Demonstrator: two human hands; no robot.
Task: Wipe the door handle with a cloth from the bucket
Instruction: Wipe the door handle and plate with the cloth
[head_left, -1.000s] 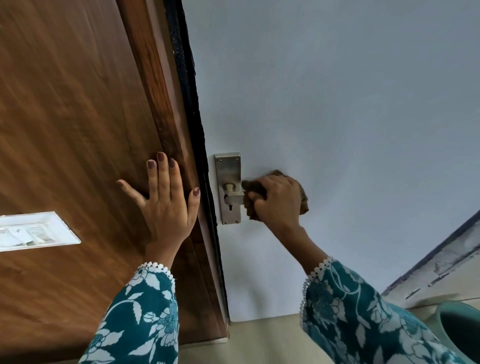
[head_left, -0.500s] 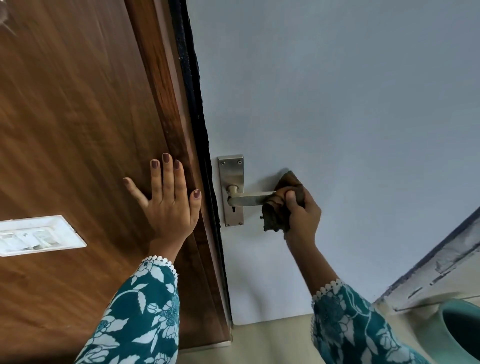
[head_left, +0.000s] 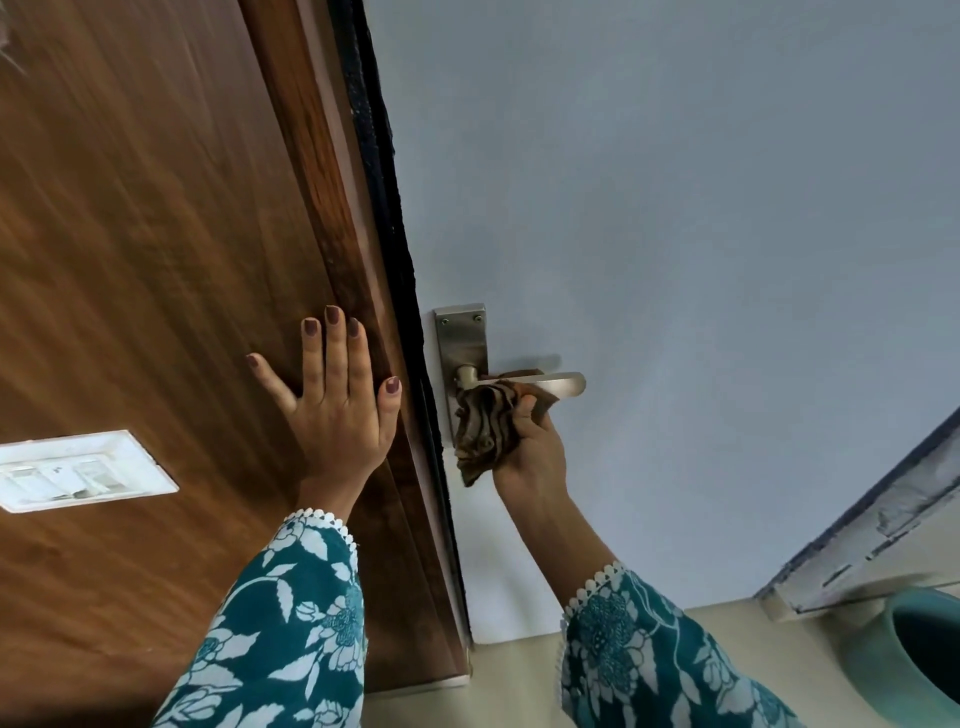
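Observation:
A silver lever door handle sticks out from its metal backplate on a pale blue door. My right hand is closed on a brown striped cloth, pressed against the underside of the lever near the backplate. The cloth hides the lower part of the plate. My left hand lies flat with fingers spread on the brown wooden frame beside the door edge. A teal bucket shows at the bottom right corner, partly cut off.
A white switch plate is set in the wooden panel at the left. A dark gap runs between frame and door. A peeling grey-white ledge runs at the right, above the beige floor.
My right hand slid the cloth out to the lever's tip, then back toward the backplate and under the lever. The lever's outer end now shows bare. My left hand stayed put.

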